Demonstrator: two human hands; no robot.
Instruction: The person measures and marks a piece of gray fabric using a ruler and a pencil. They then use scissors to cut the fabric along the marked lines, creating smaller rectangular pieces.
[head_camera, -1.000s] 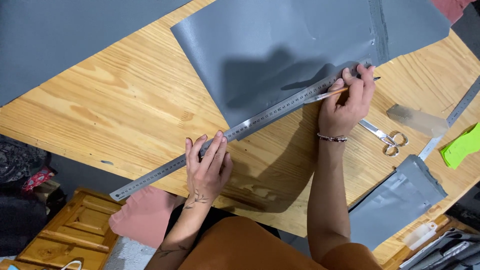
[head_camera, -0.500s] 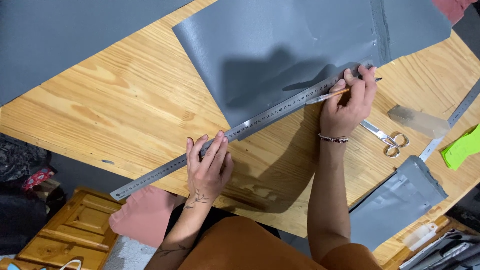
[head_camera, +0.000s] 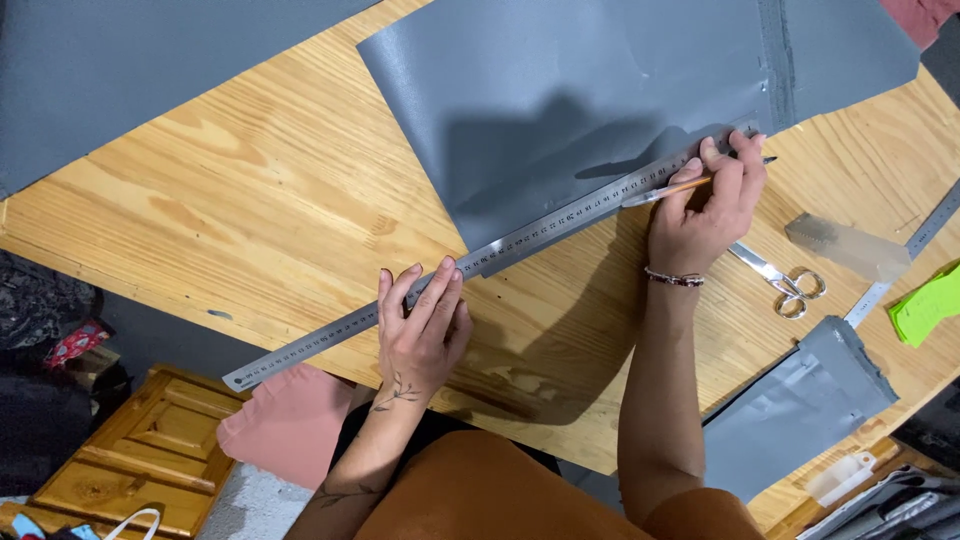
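A long steel ruler (head_camera: 540, 235) lies slantwise across the wooden table (head_camera: 250, 230), along the near edge of a large grey sheet (head_camera: 590, 100). My left hand (head_camera: 420, 325) lies flat on the ruler near its middle, fingers spread, pressing it down. My right hand (head_camera: 710, 205) grips a thin pencil-like marker (head_camera: 665, 190) whose tip touches the ruler's edge on the grey sheet, near the ruler's far end.
Silver scissors (head_camera: 785, 280) lie right of my right hand, beside a clear block (head_camera: 845, 247). A second ruler (head_camera: 905, 255), a bright green piece (head_camera: 925, 305) and a folded grey piece (head_camera: 800, 400) sit at the right. More grey material (head_camera: 120, 70) covers the far left.
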